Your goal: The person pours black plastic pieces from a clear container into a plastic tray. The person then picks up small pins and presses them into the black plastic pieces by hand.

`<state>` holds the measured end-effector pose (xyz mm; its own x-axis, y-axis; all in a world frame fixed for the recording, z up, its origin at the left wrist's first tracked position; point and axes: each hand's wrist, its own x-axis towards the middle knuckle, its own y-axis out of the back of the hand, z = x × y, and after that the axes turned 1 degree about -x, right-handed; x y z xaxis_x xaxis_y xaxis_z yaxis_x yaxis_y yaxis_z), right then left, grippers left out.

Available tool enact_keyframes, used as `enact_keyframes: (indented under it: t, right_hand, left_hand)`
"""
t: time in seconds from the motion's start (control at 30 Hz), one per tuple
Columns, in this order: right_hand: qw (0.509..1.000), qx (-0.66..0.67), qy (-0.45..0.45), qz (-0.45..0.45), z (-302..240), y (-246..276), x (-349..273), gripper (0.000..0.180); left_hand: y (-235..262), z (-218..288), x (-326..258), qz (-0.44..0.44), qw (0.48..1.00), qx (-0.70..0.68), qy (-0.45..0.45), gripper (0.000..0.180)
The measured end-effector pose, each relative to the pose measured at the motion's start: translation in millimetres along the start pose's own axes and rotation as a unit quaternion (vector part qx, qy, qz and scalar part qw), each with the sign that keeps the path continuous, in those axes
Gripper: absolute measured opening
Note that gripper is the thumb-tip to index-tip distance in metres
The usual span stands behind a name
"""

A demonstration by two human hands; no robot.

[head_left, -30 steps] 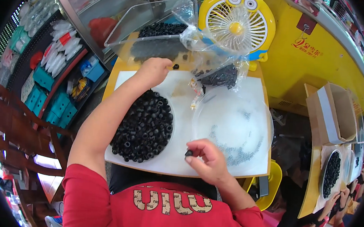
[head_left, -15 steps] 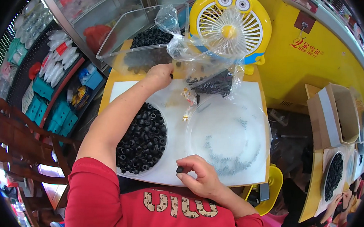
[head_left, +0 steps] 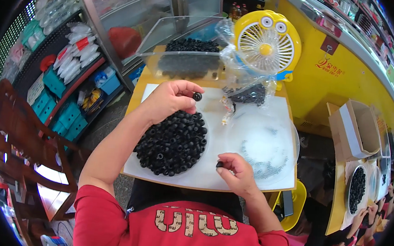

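Observation:
My left hand (head_left: 168, 102) is raised over the far edge of a round tray, pinching a small round black part with a hole (head_left: 197, 96) between thumb and fingers. Below it, the tray holds a heap of similar black parts (head_left: 172, 144). Near the front edge of the table, my right hand (head_left: 239, 175) grips another small black piece (head_left: 220, 164) between thumb and forefinger. To the right of that hand, a shallow clear round tray (head_left: 232, 141) has many tiny thin bits scattered in it. The two held pieces are apart.
A clear bin (head_left: 189, 67) of black parts stands at the back. Beside it are a clear plastic bag (head_left: 249, 93) with dark pieces and a yellow fan (head_left: 266, 48). A yellow bucket (head_left: 295, 205) sits right of the table (head_left: 192, 185). Another person's hands work far right.
My left hand has come away from the bin side, turned, and now shows a black part at its fingertips. The right hand keeps its piece. The whole view has shifted.

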<state>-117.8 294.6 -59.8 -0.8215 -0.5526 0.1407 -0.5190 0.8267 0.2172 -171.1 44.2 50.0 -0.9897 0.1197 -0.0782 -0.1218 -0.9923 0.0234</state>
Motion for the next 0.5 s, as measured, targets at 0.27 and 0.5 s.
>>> enact_keyframes:
  t: [0.27,0.5]
  right_hand:
    - [0.997,0.054,-0.025,0.055,8,-8,5,0.028]
    - [0.998,0.005,-0.022,0.064,7,-14,2,0.028]
  left_hand:
    - [16,12,-70,-0.013,0.997,-0.041,-0.058,0.027]
    - [25,10,-94,0.017,0.995,-0.005,-0.098,0.028]
